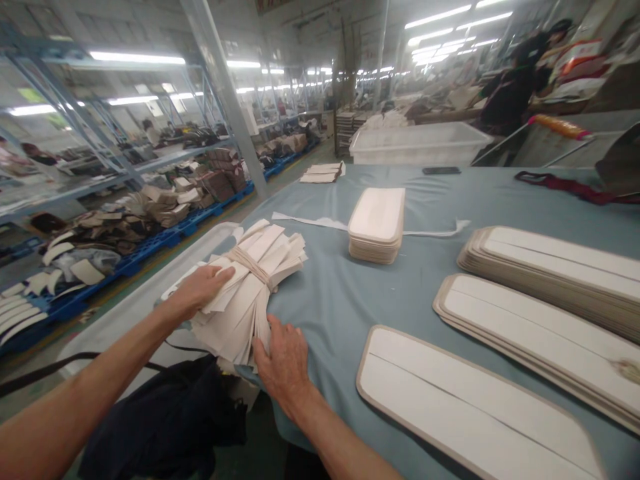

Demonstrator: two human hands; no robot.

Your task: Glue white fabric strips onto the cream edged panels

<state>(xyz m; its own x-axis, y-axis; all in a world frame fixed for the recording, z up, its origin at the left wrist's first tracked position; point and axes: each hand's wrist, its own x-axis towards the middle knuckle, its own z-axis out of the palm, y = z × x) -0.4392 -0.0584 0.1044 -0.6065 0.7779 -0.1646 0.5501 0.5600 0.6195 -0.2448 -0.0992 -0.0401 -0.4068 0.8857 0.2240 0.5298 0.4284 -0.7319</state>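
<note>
A bundle of cream strips (235, 320), fanned out at both ends and tied round its middle with a beige band, lies at the left edge of the cloth-covered table (320, 287). My left hand (203, 288) grips its left side, fingers over the strips near the band. My right hand (283, 357) holds the lower right edge of the bundle, thumb and fingers against the strips. To the right sits a short stack of cream pieces (377, 217) on a white strip (435, 233). Long cream panels (470, 393) lie stacked at the right.
A white bin (145, 320) stands against the table's left side, with dark fabric (170, 420) below. Beyond the far edge are another white bin (420, 143) and a person in dark clothes (515, 87). Blue pallets (185, 230) with piled pieces line the left.
</note>
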